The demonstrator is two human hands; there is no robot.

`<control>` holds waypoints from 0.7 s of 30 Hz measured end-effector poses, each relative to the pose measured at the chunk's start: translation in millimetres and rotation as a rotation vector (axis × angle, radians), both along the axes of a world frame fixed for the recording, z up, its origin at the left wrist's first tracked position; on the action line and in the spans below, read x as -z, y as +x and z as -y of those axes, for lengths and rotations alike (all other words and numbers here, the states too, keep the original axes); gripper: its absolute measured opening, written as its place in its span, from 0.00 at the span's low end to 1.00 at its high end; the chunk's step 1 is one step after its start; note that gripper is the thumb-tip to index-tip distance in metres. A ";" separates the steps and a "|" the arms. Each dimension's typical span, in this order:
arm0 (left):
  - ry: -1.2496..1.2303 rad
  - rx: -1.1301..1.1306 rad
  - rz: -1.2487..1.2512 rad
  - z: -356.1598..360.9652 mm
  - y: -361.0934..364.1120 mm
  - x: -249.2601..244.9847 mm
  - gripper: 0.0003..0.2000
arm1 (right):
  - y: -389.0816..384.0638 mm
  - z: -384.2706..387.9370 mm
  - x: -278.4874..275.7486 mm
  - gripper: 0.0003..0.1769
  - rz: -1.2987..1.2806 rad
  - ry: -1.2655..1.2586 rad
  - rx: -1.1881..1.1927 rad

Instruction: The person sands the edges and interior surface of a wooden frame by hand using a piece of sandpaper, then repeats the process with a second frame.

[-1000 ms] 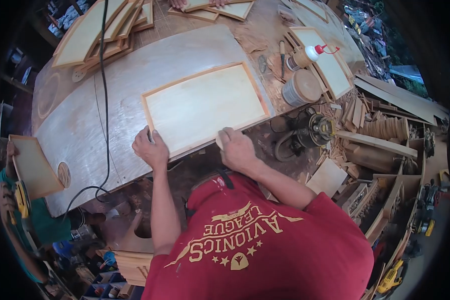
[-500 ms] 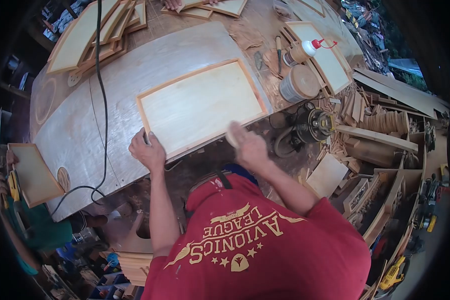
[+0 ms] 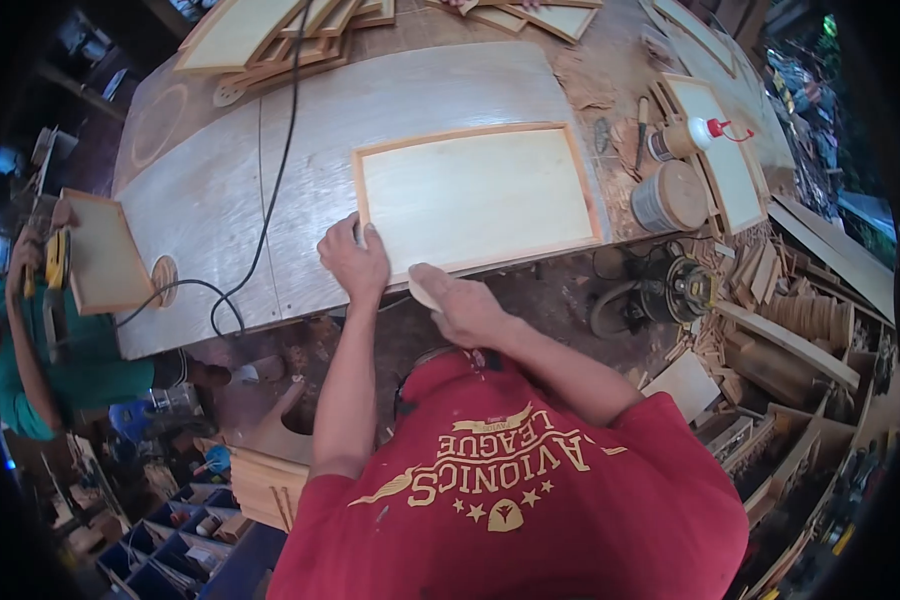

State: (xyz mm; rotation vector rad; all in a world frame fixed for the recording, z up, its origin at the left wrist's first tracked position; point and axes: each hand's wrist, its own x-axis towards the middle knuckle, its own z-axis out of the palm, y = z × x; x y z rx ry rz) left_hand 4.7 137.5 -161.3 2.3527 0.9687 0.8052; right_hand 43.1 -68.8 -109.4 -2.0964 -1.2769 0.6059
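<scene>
A shallow wooden tray (image 3: 475, 195) with a pale panel and raised orange-brown rim lies at the table's near edge. My left hand (image 3: 355, 262) is closed on its near left corner, thumb over the rim and fingers along the outer side. In my right hand (image 3: 462, 308) is a pale, flat sanding pad (image 3: 423, 290), pinched between thumb and fingers. The pad is right at the tray's near rim, a short way right of my left hand. The pad's far face is hidden.
A black cord (image 3: 282, 165) crosses the table (image 3: 210, 165) on the left. Stacked trays (image 3: 245, 35) lie behind. A glue bottle (image 3: 682, 138) and a tub (image 3: 670, 197) stand at right. At far left, another person holds a sander (image 3: 58, 262) against a framed panel (image 3: 105, 250).
My right hand has slid left along the tray's near rim with the pad, closer to my left hand. The whole view has shifted, while my left hand keeps its corner hold.
</scene>
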 end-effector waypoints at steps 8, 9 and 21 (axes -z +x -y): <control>0.035 0.028 -0.138 -53.6 44.7 -5.7 0.21 | 29.5 2.9 -10.3 0.37 -0.237 -0.014 -0.062; 0.038 0.014 -0.122 -48.8 51.4 0.8 0.21 | 30.8 -2.4 -7.2 0.37 -0.209 0.013 -0.084; -0.021 0.005 -0.052 -43.7 48.9 2.3 0.18 | 2.2 -50.6 -30.2 0.36 -0.044 -0.232 -0.164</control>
